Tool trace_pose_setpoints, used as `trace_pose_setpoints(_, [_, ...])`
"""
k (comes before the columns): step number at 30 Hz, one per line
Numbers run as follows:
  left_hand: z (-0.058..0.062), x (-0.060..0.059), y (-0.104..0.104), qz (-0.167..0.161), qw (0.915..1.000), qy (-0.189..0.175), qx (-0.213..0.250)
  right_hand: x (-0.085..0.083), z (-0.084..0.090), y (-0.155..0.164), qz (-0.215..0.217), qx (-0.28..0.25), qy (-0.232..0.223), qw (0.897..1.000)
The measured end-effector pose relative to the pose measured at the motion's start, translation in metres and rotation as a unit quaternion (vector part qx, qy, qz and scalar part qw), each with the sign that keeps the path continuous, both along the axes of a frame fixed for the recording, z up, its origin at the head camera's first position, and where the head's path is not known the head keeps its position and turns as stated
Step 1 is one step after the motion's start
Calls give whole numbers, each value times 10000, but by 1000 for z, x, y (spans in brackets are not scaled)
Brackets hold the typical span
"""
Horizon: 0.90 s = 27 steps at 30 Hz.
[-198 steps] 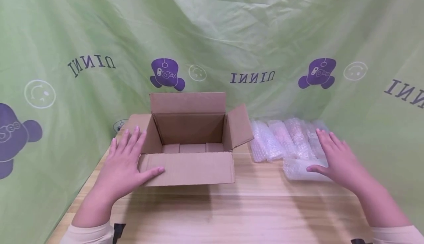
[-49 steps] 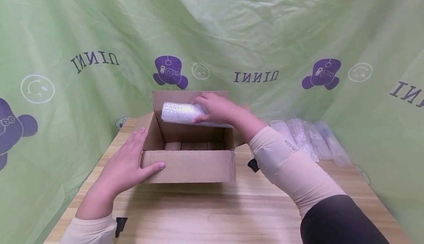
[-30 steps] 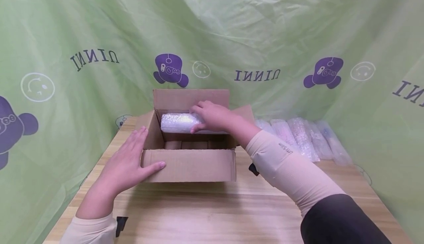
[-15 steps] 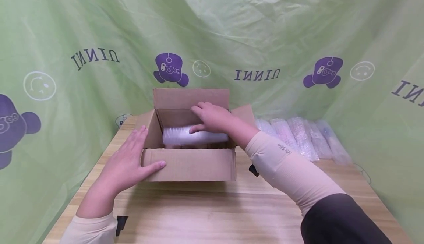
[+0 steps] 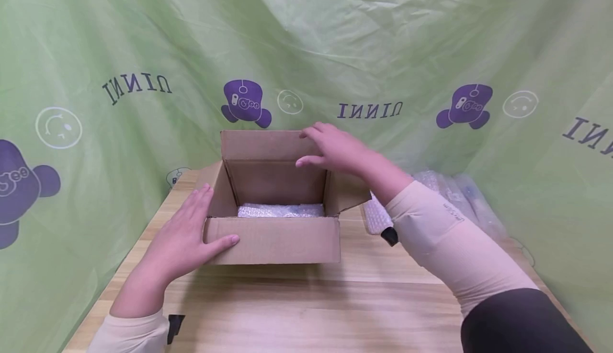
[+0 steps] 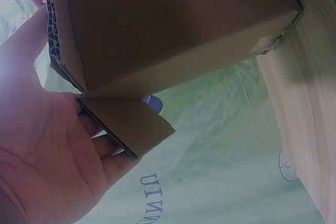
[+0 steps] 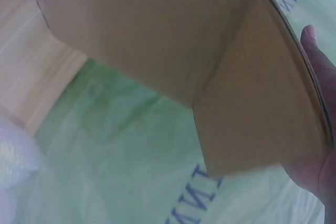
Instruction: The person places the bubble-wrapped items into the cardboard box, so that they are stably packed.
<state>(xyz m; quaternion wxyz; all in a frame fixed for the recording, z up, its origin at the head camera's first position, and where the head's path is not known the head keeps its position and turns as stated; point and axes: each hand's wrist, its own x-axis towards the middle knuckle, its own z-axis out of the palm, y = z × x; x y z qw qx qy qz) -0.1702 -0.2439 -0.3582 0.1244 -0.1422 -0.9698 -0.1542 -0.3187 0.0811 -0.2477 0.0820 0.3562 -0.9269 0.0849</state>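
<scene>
While the left hand (image 5: 179, 238) lies flat with straight fingers against the left flap and front corner of the cardboard box (image 5: 275, 241), the right hand (image 5: 335, 150) hovers above the box's right rear corner, fingers loosely spread, holding nothing. Bubble-wrapped bundle (image 5: 281, 210): lying on the box floor. More wrapped bundles (image 5: 450, 193): on the wooden table (image 5: 306, 310), right of the box.

Looking like a staged recording booth: logo-printed green cloth (image 5: 364, 33) hanging behind and beside a wooden table (image 5: 306, 310).
</scene>
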Motion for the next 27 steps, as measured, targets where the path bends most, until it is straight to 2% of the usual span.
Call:
trace_pose_setpoints(7, [-1,-1,0,-3,10000,-34,26,9,23,39,-452,-347,-131,9983])
trace_pose_setpoints(11, [-1,-2,-1,-1,10000,-50,45,10,28,61,-691,-638,-146,9955])
trace_pose_setpoints(20, [-1,-1,-1,-9,9999,-117,27,4,8,109,-1271,-1266,-590,9820])
trace_pose_setpoints(27, [-1,-1,0,0,10000,-62,-9,4,-21,137,-1622,-1585,-667,9717])
